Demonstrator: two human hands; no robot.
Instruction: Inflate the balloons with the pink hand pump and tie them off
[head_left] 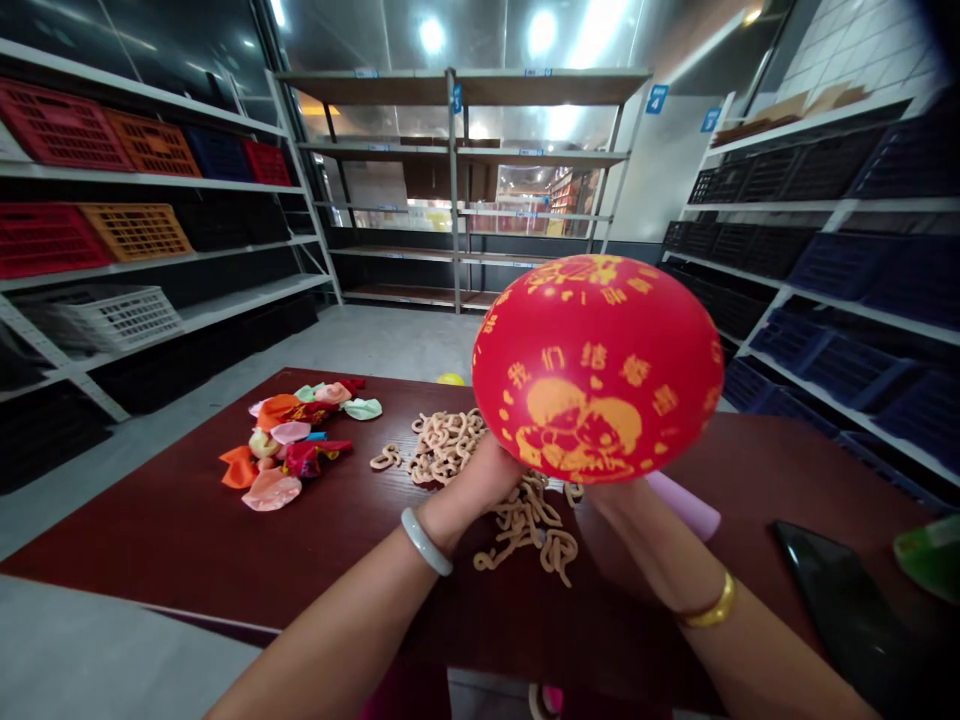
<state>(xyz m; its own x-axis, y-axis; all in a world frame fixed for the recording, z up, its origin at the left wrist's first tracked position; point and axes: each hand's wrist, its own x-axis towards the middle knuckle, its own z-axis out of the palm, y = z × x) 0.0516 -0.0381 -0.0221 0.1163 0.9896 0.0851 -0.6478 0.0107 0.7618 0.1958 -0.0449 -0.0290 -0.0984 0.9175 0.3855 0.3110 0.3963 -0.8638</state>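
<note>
An inflated red balloon [598, 365] with yellow printed characters and figures hovers over the dark red table [187, 530]. My left hand [487, 475], with a pale bangle on its wrist, is closed at the balloon's lower left, near its neck. My right hand [626, 498], with a gold bangle on the wrist, sits under the balloon, and its fingers are mostly hidden behind it. Beneath both hands lies a heap of tan rubber bands [480, 470].
A pile of uninflated coloured balloons [292, 445] lies on the table's left. A pink pump-like object [686, 508] lies behind my right hand, and a black phone [847, 610] and a green object [934, 555] lie at the right. A yellow balloon [451, 379] shows at the far edge. Shelves with crates line the walls.
</note>
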